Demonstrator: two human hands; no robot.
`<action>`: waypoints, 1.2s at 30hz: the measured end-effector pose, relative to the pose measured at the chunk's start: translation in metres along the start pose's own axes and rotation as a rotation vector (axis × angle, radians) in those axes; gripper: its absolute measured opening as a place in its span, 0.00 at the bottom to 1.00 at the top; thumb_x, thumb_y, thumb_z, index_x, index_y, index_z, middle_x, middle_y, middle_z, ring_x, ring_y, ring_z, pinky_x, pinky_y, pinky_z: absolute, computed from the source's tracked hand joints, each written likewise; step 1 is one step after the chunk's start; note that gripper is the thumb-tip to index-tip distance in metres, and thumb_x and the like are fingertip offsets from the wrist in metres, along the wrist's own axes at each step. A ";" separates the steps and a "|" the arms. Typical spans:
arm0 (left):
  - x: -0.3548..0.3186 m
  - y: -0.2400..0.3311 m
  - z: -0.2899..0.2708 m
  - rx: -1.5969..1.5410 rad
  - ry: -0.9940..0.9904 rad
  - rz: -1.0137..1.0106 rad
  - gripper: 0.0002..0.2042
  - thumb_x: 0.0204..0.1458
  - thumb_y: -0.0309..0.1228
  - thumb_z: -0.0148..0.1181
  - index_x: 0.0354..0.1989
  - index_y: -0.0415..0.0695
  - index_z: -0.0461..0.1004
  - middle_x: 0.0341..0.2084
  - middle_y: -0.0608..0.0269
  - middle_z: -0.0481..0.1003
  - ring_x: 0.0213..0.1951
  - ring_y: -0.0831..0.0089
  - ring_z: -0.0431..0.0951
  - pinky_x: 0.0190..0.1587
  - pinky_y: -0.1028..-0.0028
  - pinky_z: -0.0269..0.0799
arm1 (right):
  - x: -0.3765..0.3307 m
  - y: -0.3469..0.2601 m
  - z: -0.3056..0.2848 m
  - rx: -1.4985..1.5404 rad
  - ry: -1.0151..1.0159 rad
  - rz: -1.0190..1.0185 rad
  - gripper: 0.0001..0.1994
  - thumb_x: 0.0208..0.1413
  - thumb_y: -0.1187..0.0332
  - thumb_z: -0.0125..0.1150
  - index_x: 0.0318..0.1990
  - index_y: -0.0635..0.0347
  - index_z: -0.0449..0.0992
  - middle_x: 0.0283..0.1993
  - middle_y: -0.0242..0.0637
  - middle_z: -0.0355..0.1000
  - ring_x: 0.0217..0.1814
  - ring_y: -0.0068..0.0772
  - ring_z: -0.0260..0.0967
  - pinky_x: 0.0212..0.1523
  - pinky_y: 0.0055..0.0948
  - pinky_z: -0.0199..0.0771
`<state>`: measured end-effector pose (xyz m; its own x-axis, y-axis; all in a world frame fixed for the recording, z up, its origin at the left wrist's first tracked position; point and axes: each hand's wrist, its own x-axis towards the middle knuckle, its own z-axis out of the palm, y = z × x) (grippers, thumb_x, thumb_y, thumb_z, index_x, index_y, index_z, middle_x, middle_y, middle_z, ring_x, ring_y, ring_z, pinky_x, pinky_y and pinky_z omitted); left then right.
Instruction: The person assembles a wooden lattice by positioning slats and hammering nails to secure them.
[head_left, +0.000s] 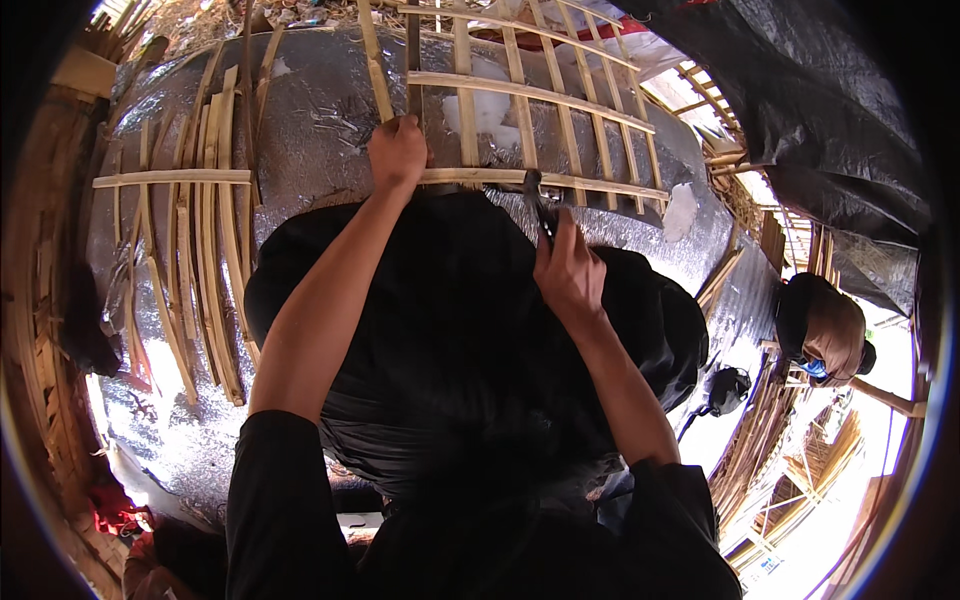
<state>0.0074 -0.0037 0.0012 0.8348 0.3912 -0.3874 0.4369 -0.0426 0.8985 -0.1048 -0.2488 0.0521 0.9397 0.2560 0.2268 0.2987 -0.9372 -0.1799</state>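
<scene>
In front of me lies a lattice (540, 92) of pale bamboo strips crossing one another. My left hand (398, 152) is closed around the near end of a bamboo strip (374, 65) at the lattice's left side. To the right, my right hand (572, 268) grips a hammer (540, 205) by its handle, most of which the fingers hide. The hammer's dark head is over the lattice's nearest crosspiece (600, 185); whether it touches the wood I cannot tell.
Shiny silver sheeting (300, 100) covers the ground under the lattice. Several loose bamboo strips (212, 240) lie at the left, one across them. A black tarp (830, 110) hangs at the upper right. Further right are another person (835, 325) and a bamboo pile (750, 450).
</scene>
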 end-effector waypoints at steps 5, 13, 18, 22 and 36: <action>0.001 0.000 -0.003 0.005 0.009 -0.019 0.22 0.59 0.41 0.46 0.25 0.35 0.77 0.17 0.49 0.78 0.26 0.56 0.82 0.38 0.58 0.75 | 0.004 -0.002 -0.011 0.090 0.006 0.162 0.17 0.66 0.63 0.57 0.52 0.68 0.66 0.28 0.58 0.76 0.28 0.65 0.76 0.27 0.54 0.77; 0.014 -0.019 0.000 0.066 0.053 0.070 0.21 0.58 0.41 0.46 0.25 0.36 0.77 0.17 0.53 0.78 0.26 0.59 0.81 0.39 0.59 0.74 | 0.017 0.003 -0.006 0.154 0.009 0.130 0.17 0.66 0.66 0.58 0.53 0.70 0.66 0.27 0.58 0.75 0.28 0.64 0.76 0.25 0.52 0.76; -0.001 -0.001 0.005 0.021 -0.040 -0.036 0.21 0.58 0.41 0.46 0.25 0.36 0.76 0.18 0.53 0.78 0.26 0.59 0.82 0.39 0.59 0.74 | 0.000 0.005 -0.003 0.163 0.064 0.175 0.17 0.66 0.66 0.56 0.54 0.70 0.65 0.29 0.61 0.76 0.29 0.68 0.75 0.27 0.56 0.77; -0.001 0.003 -0.001 0.018 -0.016 0.035 0.21 0.59 0.40 0.46 0.24 0.35 0.76 0.16 0.53 0.77 0.25 0.60 0.81 0.36 0.60 0.74 | 0.004 -0.002 -0.003 0.188 -0.066 0.268 0.18 0.66 0.66 0.56 0.57 0.70 0.65 0.31 0.61 0.77 0.30 0.67 0.76 0.26 0.53 0.77; -0.001 -0.005 0.006 -0.063 0.013 0.021 0.20 0.58 0.39 0.48 0.26 0.31 0.75 0.17 0.49 0.76 0.22 0.59 0.81 0.31 0.60 0.74 | -0.012 0.023 0.019 0.133 0.139 0.225 0.14 0.68 0.65 0.55 0.47 0.72 0.67 0.26 0.60 0.72 0.31 0.70 0.73 0.27 0.52 0.71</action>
<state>0.0064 -0.0098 -0.0039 0.8389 0.4025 -0.3664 0.3975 0.0070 0.9176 -0.1063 -0.2693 0.0270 0.9557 0.0015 0.2943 0.1131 -0.9250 -0.3626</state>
